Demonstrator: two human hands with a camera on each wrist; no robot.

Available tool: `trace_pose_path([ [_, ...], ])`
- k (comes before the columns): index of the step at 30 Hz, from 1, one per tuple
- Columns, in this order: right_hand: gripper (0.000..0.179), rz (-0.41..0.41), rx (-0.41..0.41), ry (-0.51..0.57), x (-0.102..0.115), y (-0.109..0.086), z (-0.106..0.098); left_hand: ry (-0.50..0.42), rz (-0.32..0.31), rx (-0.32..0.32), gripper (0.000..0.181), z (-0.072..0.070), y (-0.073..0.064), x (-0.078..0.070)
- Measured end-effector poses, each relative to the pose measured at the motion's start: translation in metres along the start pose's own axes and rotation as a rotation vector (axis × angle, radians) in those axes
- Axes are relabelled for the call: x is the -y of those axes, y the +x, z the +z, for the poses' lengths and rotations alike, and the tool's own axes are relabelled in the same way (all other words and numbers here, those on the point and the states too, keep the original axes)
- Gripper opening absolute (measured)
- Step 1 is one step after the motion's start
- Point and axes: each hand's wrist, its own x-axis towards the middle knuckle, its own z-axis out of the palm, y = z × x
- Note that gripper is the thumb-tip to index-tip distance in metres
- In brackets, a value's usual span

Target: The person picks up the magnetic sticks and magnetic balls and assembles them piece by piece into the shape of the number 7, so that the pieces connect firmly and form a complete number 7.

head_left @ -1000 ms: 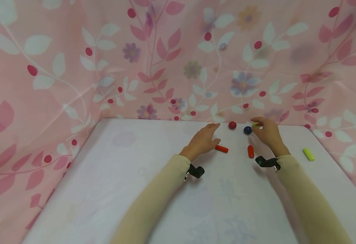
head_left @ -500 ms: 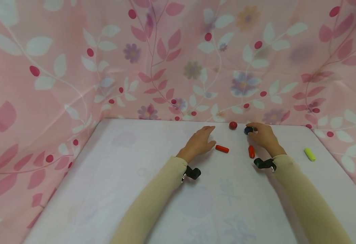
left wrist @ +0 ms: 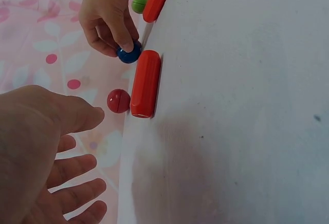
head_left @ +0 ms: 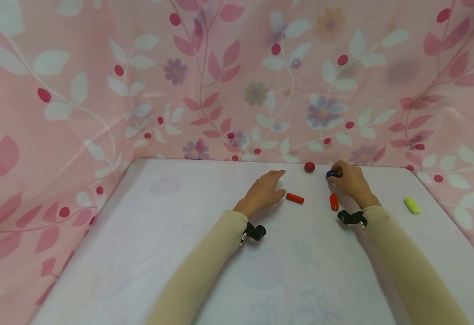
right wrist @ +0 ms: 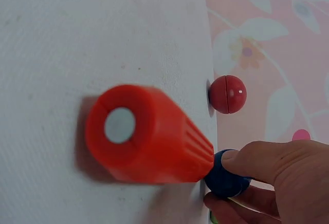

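Observation:
At the far side of the white table, my right hand (head_left: 350, 183) pinches a blue ball (right wrist: 226, 175) between thumb and fingers. My left hand (head_left: 260, 194) hovers with its fingers spread and holds nothing. Just right of its thumb lies a red magnetic rod (head_left: 295, 198). A second red rod (right wrist: 149, 136), with a pale disc in its end, lies in front of the right hand. Between and beyond the hands sits a red ball (head_left: 309, 167). A green ball (left wrist: 140, 3) shows past the right hand in the left wrist view; that hand hides it in the head view.
A yellow-green rod (head_left: 411, 205) lies on the table to the right of my right hand. Behind the table's back edge (head_left: 220, 160) hangs a pink floral cloth (head_left: 237, 81).
My right hand has moved left from beside the green ball to the blue ball and now pinches it. My left hand has drawn back slightly, away from the red rod.

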Motion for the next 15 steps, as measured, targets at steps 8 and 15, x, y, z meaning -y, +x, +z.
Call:
trace_pose_path([
  [8, 0.041, 0.004, -0.043, 0.069, 0.006, -0.008, -0.002, -0.014, 0.0, 0.005, 0.066, -0.001, -0.002, -0.001],
  [15, 0.041, -0.025, -0.115, 0.103, 0.016, -0.019, -0.002, -0.02, -0.014, 0.005, 0.069, -0.003, -0.012, -0.002],
])
